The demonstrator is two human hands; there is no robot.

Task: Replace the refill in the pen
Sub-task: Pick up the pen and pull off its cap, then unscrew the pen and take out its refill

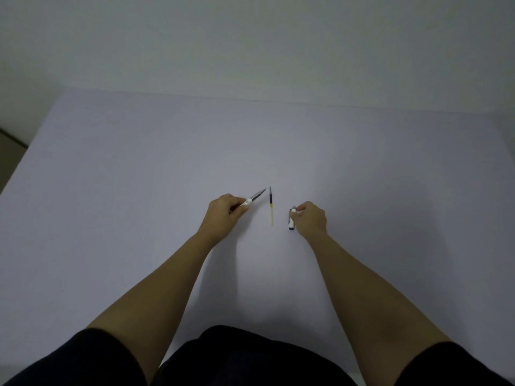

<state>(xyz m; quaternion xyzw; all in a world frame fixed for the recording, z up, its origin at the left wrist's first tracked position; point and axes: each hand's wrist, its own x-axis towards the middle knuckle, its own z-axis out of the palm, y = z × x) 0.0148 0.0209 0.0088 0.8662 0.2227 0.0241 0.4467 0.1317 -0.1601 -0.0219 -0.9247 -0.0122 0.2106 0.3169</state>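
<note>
Refill (271,206) lies loose on the pale table (139,168), between the two hands and touching neither. It runs almost straight away from the person, its dark, pointed tip at the far end, a dark blue stretch behind that, and a thin yellowish tube reaching back toward the body.

Just left of it, the left hand (223,215) is closed around the front half of the pen (252,200). The thumb and fingers are pressed onto its white part, and the grey tapered nose sticks out past the knuckles, aimed up and to the right so that its point ends close beside the refill's tip without meeting it.

To the right of the refill, a little farther off, the right hand (310,220) pinches the other pen piece (292,218), a short white barrel with dark ends. Fingertips are curled around its upper end, and the piece stands nearly upright, its lower dark end down near the table. Whether that end rests on the surface cannot be told.

Both forearms are bare and stretch forward from short dark sleeves (92,355) at the bottom of the view, with dark clothing between them. The table is plain and meets a light wall (250,37) at its far edge. A strip of darker floor (11,151) shows at the left.
</note>
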